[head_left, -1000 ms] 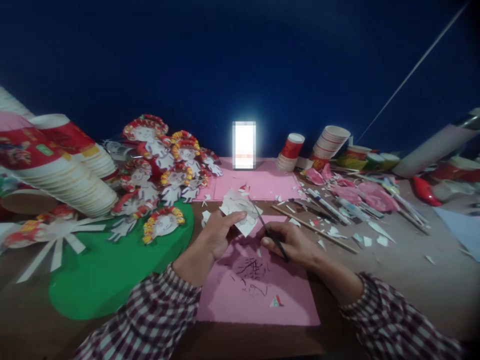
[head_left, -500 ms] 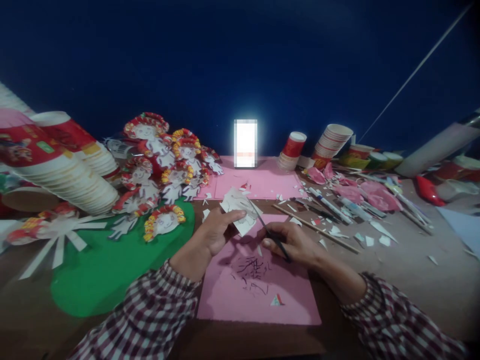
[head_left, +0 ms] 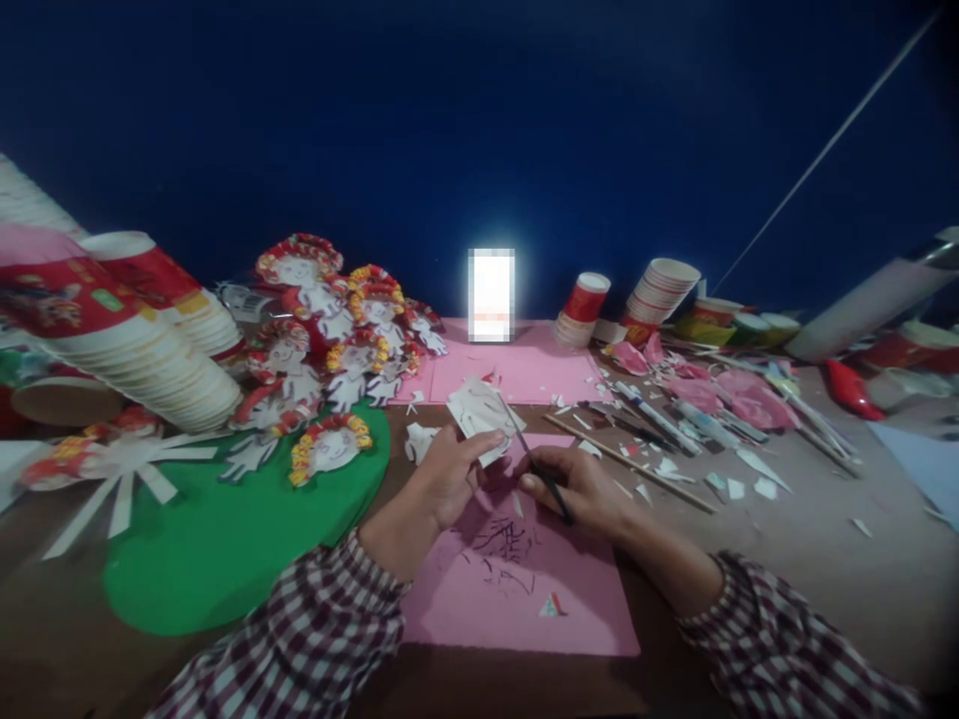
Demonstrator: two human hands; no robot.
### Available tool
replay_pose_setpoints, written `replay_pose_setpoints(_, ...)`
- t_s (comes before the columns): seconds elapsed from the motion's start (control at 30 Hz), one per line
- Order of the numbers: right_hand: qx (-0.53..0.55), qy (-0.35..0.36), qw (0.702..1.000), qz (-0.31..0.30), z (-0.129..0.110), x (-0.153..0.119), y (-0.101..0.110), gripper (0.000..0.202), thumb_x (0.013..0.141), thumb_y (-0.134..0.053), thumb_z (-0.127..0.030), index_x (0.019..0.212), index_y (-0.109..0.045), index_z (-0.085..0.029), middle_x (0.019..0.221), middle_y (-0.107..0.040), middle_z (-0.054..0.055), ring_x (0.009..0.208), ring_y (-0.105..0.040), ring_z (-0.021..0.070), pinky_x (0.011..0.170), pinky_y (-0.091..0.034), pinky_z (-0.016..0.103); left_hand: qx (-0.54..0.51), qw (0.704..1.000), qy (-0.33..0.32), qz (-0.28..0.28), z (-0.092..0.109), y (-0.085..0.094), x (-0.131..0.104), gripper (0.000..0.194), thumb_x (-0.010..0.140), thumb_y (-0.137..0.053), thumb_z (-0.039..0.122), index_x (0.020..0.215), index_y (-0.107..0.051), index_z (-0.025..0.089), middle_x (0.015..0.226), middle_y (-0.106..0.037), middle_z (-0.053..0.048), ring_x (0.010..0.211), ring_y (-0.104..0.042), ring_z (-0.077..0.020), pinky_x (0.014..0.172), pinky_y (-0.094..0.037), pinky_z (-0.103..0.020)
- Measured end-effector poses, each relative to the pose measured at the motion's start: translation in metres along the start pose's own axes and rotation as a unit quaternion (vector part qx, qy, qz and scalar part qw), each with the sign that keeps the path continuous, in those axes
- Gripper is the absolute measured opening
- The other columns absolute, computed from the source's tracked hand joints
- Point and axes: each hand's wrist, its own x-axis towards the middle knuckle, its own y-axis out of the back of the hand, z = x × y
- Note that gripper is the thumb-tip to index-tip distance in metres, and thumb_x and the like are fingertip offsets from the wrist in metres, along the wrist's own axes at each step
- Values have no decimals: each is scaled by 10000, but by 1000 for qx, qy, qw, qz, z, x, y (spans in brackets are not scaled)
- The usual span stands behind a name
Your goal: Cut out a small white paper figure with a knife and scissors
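Observation:
My left hand (head_left: 442,479) pinches a small piece of white paper (head_left: 479,407) with a dark line drawing between thumb and fingers. In my right hand (head_left: 584,484) are dark-handled scissors (head_left: 554,492), with a thin blade lying along the right edge of that paper. Fingers hide part of the handles. Below both hands lies a pink sheet (head_left: 524,609) with black pen marks and a small triangular scrap (head_left: 552,605) on it. Just left of the held paper is a white cut-out (head_left: 421,440).
Decorated paper figures (head_left: 300,290) and a green sheet (head_left: 202,569) are on the left, beside stacked paper cups (head_left: 172,369). To the right lie a wooden stick (head_left: 636,462), markers (head_left: 663,414), pink crumpled paper (head_left: 753,394) and white scraps. A bright blurred screen (head_left: 490,295) stands behind.
My left hand and the paper have shifted slightly right and down, and the paper is tilted differently. A white cut-out now shows more to its left. The view has moved slightly.

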Motion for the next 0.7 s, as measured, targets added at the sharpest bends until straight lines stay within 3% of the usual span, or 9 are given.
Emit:
replay_pose_setpoints(0.37,-43,14,999,-12,-1,-1,3,377,851,-598,-506,881,-649,-134,645,-532,-12,572,-438,108,517,-339,226,-13,997,39,64,3,0,2,258,549,-769,68,752,-621,126,665,-645,4,602,-598,-114,593,-531,-246)
replay_pose_setpoints(0.7,-37,0,999,-35,-4,-1,6,399,824,-629,-536,841,-638,-137,610,-457,-35,565,-369,101,501,-289,225,17,998,52,42,9,4,0,229,573,-781,68,715,-612,128,671,-637,-11,619,-593,-116,634,-534,-267)
